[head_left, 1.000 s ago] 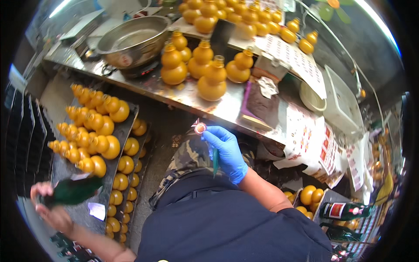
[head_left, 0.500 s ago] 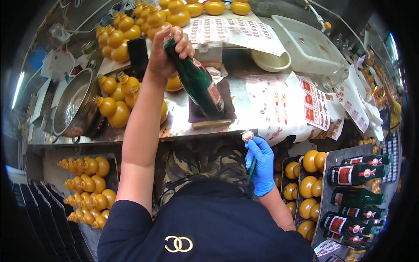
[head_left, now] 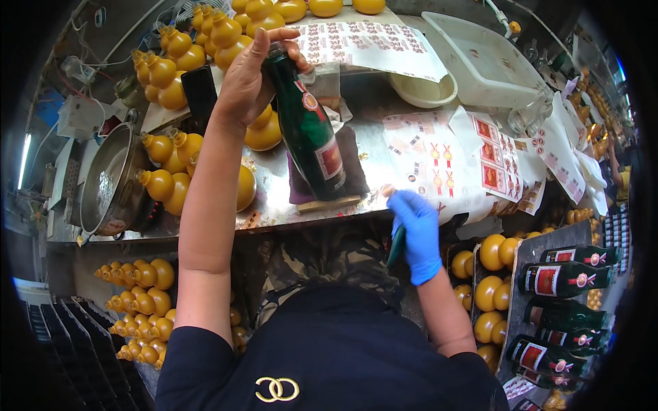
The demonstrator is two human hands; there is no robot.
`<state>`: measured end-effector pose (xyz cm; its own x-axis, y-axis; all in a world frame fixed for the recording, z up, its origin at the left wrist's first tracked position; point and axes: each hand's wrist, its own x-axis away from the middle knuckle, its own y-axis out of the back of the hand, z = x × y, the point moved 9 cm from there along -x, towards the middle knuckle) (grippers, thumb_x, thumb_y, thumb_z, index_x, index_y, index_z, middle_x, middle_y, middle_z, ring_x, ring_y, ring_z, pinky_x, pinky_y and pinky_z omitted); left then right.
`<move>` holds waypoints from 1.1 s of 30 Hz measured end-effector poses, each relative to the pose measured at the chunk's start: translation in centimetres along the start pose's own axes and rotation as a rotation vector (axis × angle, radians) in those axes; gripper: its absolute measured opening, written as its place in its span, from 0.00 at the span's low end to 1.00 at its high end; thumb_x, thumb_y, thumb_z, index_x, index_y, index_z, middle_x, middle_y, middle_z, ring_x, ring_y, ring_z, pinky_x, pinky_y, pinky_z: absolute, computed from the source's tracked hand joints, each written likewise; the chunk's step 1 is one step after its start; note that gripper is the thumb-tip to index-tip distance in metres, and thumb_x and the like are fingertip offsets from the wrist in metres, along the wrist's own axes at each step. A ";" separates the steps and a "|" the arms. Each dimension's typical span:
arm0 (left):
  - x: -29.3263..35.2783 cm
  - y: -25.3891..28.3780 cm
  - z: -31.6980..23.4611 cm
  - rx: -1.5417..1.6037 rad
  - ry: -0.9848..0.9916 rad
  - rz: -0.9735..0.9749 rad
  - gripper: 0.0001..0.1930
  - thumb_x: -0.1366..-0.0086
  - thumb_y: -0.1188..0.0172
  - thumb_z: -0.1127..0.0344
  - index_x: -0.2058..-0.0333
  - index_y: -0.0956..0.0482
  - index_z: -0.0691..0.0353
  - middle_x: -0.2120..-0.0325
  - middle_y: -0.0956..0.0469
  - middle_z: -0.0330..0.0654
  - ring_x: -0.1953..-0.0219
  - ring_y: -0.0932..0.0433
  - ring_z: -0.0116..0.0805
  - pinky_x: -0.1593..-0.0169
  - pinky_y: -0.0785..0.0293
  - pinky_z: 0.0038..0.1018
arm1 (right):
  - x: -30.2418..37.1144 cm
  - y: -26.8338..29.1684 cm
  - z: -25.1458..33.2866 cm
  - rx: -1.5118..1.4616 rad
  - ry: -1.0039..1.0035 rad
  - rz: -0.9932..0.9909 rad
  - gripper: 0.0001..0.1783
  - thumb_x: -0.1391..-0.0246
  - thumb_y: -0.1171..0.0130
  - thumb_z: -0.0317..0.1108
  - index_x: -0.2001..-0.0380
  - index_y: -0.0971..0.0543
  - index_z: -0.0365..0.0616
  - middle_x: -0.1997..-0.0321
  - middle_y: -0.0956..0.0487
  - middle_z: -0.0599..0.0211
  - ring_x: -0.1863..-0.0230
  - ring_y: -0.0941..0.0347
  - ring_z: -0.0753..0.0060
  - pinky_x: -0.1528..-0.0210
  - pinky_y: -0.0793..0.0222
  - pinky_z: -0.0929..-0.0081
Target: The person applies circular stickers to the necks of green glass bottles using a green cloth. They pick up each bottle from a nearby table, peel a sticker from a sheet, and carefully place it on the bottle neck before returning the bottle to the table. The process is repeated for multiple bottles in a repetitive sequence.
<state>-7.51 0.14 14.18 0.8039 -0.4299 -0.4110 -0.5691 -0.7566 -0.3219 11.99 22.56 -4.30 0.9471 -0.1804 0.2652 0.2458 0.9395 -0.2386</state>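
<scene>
left hand (head_left: 250, 79) closed around the neck of a dark green bottle (head_left: 310, 130), base down on the dark pad (head_left: 353, 171) at the counter (head_left: 274, 198) front. right hand (head_left: 416, 229), blue-gloved, pinches a small sticker and a green tool. judgement: steady the bottle, label face up, before pressing. yellow gourd bottles (head_left: 164, 185) crowd the left; sticker sheets (head_left: 445, 154) lie right; little free room.
</scene>
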 end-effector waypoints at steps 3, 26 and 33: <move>-0.7 0.2 1.0 0.128 0.018 0.020 0.24 0.31 0.51 0.46 0.52 0.30 0.64 0.71 0.32 0.36 0.65 0.31 0.29 0.54 0.32 0.28 | -2.6 0.8 6.0 0.034 0.279 -0.027 0.15 0.45 0.40 0.27 0.54 0.22 0.35 0.63 0.22 0.68 0.62 0.27 0.81 0.57 0.32 0.82; -1.8 0.8 2.1 0.349 0.054 0.177 0.09 0.30 0.51 0.60 0.69 0.33 0.56 0.77 0.37 0.32 0.71 0.36 0.26 0.59 0.36 0.25 | -3.1 21.3 -0.4 0.751 0.335 -0.454 0.37 0.47 0.43 0.35 0.36 0.42 0.33 0.73 0.21 0.60 0.71 0.24 0.69 0.64 0.26 0.72; -2.1 0.2 2.4 0.361 0.076 0.170 0.10 0.29 0.54 0.59 0.70 0.35 0.54 0.77 0.38 0.32 0.72 0.37 0.26 0.59 0.37 0.26 | -0.7 22.8 -1.2 0.434 0.148 -0.520 0.31 0.33 0.56 0.42 0.34 0.44 0.35 0.78 0.25 0.67 0.76 0.29 0.80 0.70 0.33 0.81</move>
<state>-9.75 2.05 12.89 0.6959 -0.5797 -0.4239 -0.7082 -0.4559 -0.5391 17.20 43.75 -11.06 0.7546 -0.6475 0.1065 0.5998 0.7465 0.2883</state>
